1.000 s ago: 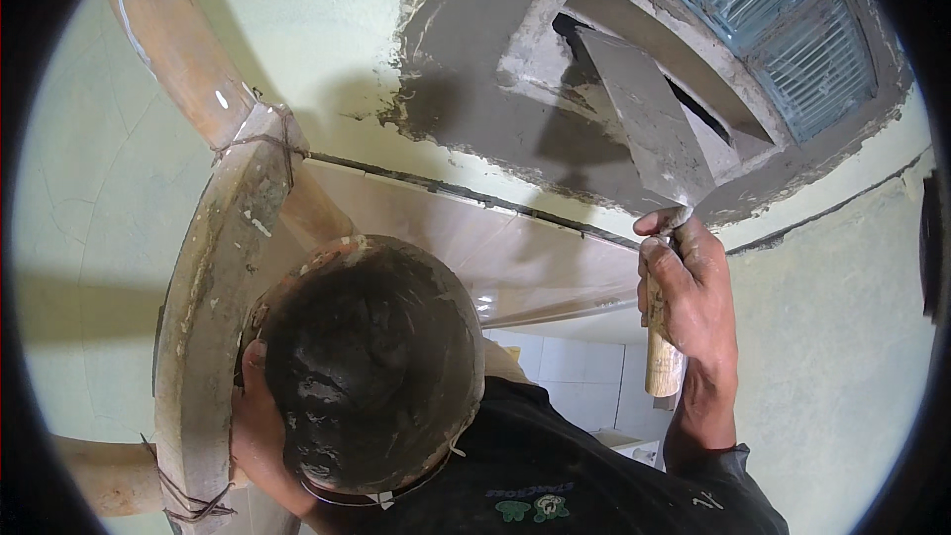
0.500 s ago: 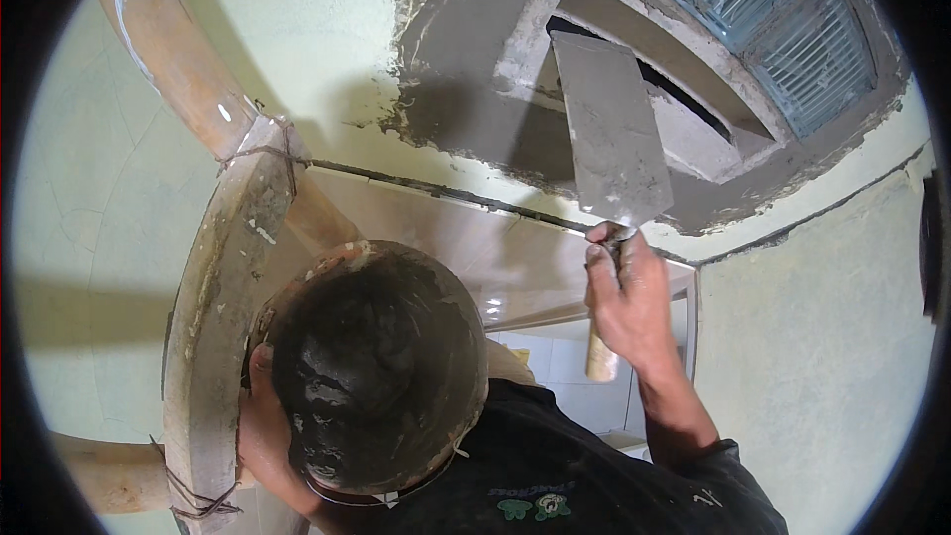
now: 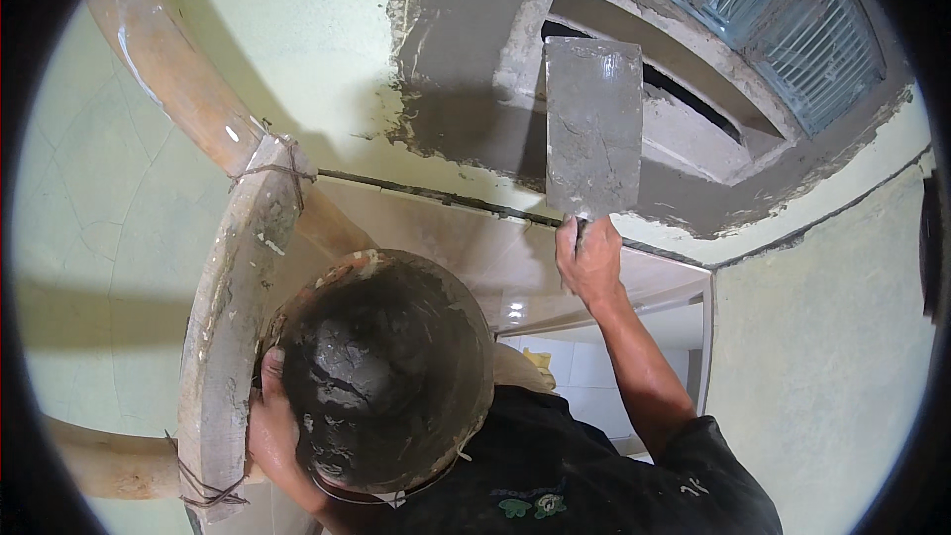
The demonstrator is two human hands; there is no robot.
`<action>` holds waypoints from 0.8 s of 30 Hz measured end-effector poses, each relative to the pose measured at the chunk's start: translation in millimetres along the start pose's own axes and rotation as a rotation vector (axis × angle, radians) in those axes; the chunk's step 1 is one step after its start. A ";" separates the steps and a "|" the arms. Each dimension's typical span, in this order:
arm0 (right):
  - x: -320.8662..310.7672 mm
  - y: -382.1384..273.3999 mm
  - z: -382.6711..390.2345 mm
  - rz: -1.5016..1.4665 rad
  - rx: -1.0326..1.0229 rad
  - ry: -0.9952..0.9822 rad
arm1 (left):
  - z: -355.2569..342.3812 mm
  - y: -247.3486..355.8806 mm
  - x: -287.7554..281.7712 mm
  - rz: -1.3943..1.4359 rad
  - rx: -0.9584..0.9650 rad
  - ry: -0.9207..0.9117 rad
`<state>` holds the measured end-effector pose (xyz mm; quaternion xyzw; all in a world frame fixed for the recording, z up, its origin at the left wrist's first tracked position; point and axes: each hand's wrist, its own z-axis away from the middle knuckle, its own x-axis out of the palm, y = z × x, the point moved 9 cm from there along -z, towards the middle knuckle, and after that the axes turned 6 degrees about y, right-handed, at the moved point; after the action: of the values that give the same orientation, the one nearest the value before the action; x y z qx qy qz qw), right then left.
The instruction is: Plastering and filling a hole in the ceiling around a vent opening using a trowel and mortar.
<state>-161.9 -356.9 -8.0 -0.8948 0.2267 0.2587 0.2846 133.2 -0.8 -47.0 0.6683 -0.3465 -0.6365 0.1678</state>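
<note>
My right hand [image 3: 591, 260] is closed around the handle of a wide, flat trowel [image 3: 594, 129]. Its grey-smeared blade points up, in front of the wall and partly covering a slot-like opening [image 3: 684, 144]. Fresh grey mortar coats the wall around that opening. On the left, my left hand [image 3: 273, 431] grips the side of a round bucket [image 3: 474, 337], thumb at the rim and the other fingers hidden behind it. Dark wet mortar [image 3: 362, 367] lies inside the bucket, which is held close against my body.
Light bamboo-like poles [image 3: 183, 69] are tied with wire to a mortar-stained plank [image 3: 226, 337] at the left. Ribbed bluish glass panels [image 3: 753, 20] sit above the opening. Below the wall runs a glossy tan panel [image 3: 475, 248], with a doorway beneath it.
The trowel has swung from a tilt to nearly upright, its broad face turned more toward me. My right hand has shifted slightly left and up. The bucket has moved a little right.
</note>
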 end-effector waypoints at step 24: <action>-13.3 51.2 -19.4 0.187 -0.162 -0.090 | -3.0 -5.5 0.8 -0.103 0.061 0.017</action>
<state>-193.9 -403.2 -6.5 -0.8773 0.2746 0.3412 0.1961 137.4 1.8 -50.8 0.6954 -0.3293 -0.6279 0.1172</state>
